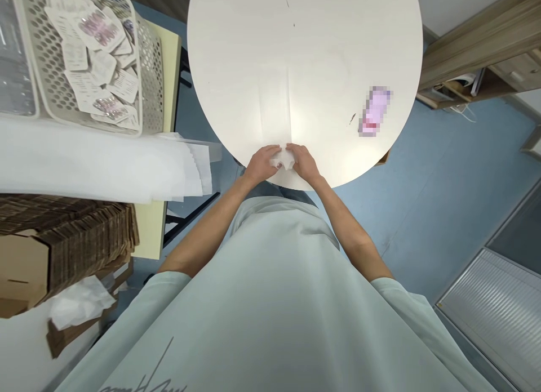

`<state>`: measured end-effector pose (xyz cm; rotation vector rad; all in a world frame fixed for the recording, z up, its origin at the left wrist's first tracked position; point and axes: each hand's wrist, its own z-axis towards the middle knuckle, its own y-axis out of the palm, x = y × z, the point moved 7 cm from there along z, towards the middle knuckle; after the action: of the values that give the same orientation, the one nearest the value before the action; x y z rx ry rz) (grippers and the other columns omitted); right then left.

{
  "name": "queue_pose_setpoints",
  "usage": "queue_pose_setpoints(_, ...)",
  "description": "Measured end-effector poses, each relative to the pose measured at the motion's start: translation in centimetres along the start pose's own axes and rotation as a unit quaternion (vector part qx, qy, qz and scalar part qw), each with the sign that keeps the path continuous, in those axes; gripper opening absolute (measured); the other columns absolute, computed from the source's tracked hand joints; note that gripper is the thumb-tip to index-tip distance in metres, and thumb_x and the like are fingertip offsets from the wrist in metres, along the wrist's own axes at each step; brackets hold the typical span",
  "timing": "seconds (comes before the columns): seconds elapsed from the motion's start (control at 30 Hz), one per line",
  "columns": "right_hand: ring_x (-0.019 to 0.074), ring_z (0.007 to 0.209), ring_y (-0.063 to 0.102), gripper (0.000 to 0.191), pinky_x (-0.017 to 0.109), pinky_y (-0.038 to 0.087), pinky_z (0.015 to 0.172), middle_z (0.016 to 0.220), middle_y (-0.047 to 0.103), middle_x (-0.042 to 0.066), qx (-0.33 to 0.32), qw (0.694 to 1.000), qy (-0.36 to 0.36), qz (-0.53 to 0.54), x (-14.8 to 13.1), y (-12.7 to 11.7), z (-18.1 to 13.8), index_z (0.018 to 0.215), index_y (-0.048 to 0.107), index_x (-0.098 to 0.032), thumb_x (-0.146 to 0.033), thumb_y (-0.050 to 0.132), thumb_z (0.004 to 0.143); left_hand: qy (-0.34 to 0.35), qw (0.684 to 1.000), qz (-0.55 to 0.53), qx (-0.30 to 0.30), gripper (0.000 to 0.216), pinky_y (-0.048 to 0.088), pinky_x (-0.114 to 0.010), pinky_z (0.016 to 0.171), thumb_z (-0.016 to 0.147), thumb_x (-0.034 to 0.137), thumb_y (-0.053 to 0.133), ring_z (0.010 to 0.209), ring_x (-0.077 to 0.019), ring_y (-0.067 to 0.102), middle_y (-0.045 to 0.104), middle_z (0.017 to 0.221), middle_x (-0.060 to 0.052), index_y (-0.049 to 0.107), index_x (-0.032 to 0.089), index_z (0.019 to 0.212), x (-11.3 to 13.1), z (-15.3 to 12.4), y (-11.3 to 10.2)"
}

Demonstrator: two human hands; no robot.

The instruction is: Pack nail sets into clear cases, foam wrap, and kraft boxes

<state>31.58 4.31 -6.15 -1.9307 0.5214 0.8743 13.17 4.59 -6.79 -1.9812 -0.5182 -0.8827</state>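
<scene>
At the near edge of a round white table [236, 59], my two hands face each other over a thin, whitish wrapping sheet [274, 107]. The sheet lies flat on the tabletop and runs straight away from me. Its near end is folded up around a small item [279, 165], of which only a pinkish bit shows. My left hand [262, 164] grips the left side of this folded end, thumb towards me. On the right side, my right hand [304, 162] holds it with the fingers bent over the far edge.
A blurred-out pink-purple object [375, 111] lies on the table's right. To the left, a side table [150, 234] bears a perforated basket [150, 71] of small cards, a stack of white sheets [105, 161] and flattened brown cardboard boxes [84, 245]. Wooden shelving [477, 54] stands at the right.
</scene>
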Motion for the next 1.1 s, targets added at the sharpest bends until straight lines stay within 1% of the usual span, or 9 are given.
queue_pose_setpoints(0.13,0.0314,0.12,0.072,0.035,0.05,0.063,0.11,0.143,0.077,0.016,0.028,0.998,0.041,0.046,1.1,-0.4,1.3,0.139,0.073,-0.022,-0.042,0.058,0.115,-0.067,0.993,-0.075,0.066,0.045,0.057,-0.05,0.127,0.102,0.047,0.073,0.138,-0.0351,0.076,0.081,0.146,-0.014,0.08,0.021,0.137,-0.9,0.4,-1.6)
queue_pose_setpoints(0.33,0.0239,0.098,0.071,0.047,0.041,0.064,0.102,0.129,0.077,0.01,0.08,0.987,0.135,0.037,0.6,-1.1,2.7,0.125,0.077,-0.025,-0.066,0.057,0.116,-0.158,0.97,-0.131,0.128,0.024,0.066,-0.043,0.102,0.098,0.047,0.078,0.109,-0.0304,0.08,0.087,0.113,-0.01,0.077,0.023,0.103,-3.0,1.7,-2.3)
queue_pose_setpoints(0.6,0.0313,0.114,0.074,0.039,0.053,0.063,0.111,0.118,0.079,0.012,0.114,0.967,0.223,0.048,1.5,-1.0,4.5,0.118,0.076,-0.023,-0.06,0.069,0.111,-0.242,0.945,-0.116,0.185,0.016,0.064,-0.048,0.103,0.094,0.037,0.081,0.104,-0.0321,0.078,0.081,0.094,-0.008,0.073,0.024,0.09,-4.6,3.4,-1.7)
queue_pose_setpoints(0.7,0.0314,0.116,0.074,0.03,0.054,0.063,0.111,0.115,0.079,0.01,0.115,0.965,0.23,0.044,1.9,-0.9,5.0,0.121,0.072,-0.024,-0.052,0.072,0.111,-0.275,0.937,-0.116,0.183,0.014,0.062,-0.053,0.108,0.097,0.035,0.081,0.108,-0.0334,0.077,0.081,0.102,-0.01,0.073,0.024,0.098,-4.3,3.6,-1.3)
queue_pose_setpoints(0.77,0.0327,0.125,0.072,0.028,0.056,0.063,0.114,0.127,0.077,0.013,0.122,0.969,0.215,0.018,1.4,-1.0,5.3,0.128,0.071,-0.023,-0.047,0.068,0.113,-0.285,0.933,-0.095,0.198,0.022,0.061,-0.055,0.112,0.1,0.034,0.082,0.114,-0.0328,0.076,0.079,0.118,-0.013,0.071,0.022,0.115,-3.9,3.4,-1.5)
queue_pose_setpoints(0.83,0.0352,0.14,0.067,0.028,0.058,0.06,0.121,0.144,0.072,0.018,0.124,0.977,0.175,-0.02,0.2,-1.2,5.6,0.136,0.07,-0.022,-0.04,0.061,0.116,-0.248,0.941,-0.052,0.224,0.033,0.058,-0.058,0.118,0.105,0.037,0.081,0.128,-0.0342,0.072,0.073,0.135,-0.018,0.066,0.021,0.129,-3.1,3.3,-2.1)
queue_pose_setpoints(0.9,0.0364,0.155,0.058,0.03,0.061,0.054,0.13,0.158,0.066,0.02,0.103,0.986,0.117,-0.054,-1.1,-1.2,6.0,0.14,0.071,-0.021,-0.031,0.052,0.119,-0.155,0.962,-0.014,0.226,0.034,0.053,-0.063,0.126,0.112,0.042,0.073,0.143,-0.0386,0.064,0.068,0.148,-0.021,0.064,0.021,0.137,-1.6,3.8,-2.4)
queue_pose_setpoints(1.0,0.034,0.166,0.05,0.041,0.063,0.045,0.139,0.17,0.062,0.017,0.049,0.995,0.039,-0.08,-2.4,-1.0,6.5,0.146,0.072,-0.021,-0.022,0.04,0.12,-0.009,0.988,0.007,0.156,0.038,0.045,-0.064,0.135,0.12,0.039,0.049,0.158,-0.0393,0.056,0.065,0.161,-0.02,0.064,0.023,0.15,0.4,4.9,-1.8)
queue_pose_setpoints(1.1,0.0311,0.167,0.051,0.044,0.062,0.042,0.143,0.173,0.062,0.015,0.014,0.997,0.012,-0.069,-2.2,-1.1,6.7,0.156,0.068,-0.022,-0.027,0.041,0.122,0.045,0.995,0.019,0.091,0.051,0.044,-0.058,0.14,0.12,0.03,0.031,0.161,-0.0342,0.056,0.065,0.165,-0.017,0.061,0.02,0.16,0.8,5.8,-1.1)
